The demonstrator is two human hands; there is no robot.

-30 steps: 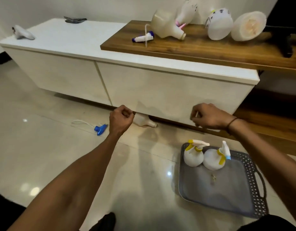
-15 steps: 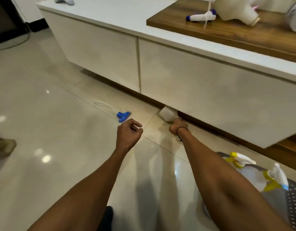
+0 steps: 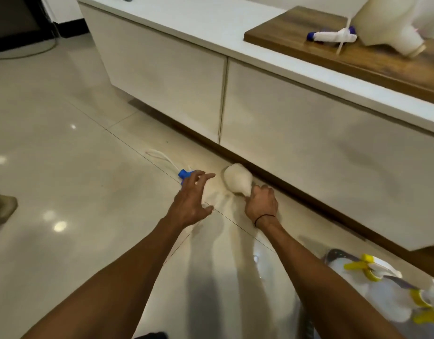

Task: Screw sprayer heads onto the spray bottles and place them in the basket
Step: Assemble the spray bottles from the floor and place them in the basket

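A white spray bottle (image 3: 236, 180) lies on its side on the floor by the cabinet base. My right hand (image 3: 261, 201) is closed around its neck. My left hand (image 3: 193, 199) hovers with fingers spread just over a blue sprayer head (image 3: 184, 174), whose white tube (image 3: 162, 156) trails off to the left. At the bottom right, the grey basket (image 3: 333, 255) holds two white bottles with yellow sprayer heads (image 3: 367, 266).
A long white cabinet (image 3: 308, 133) runs across the back with a wooden top (image 3: 357, 55). On the wood lie a white and blue sprayer head (image 3: 329, 36) and a large white bottle (image 3: 391, 28). A foot (image 3: 2, 207) shows at the left edge.
The view has dropped closer to the floor. My right hand has closed on the bottle's neck and pulled it out from under the cabinet. My left hand opened and moved toward the blue sprayer head.
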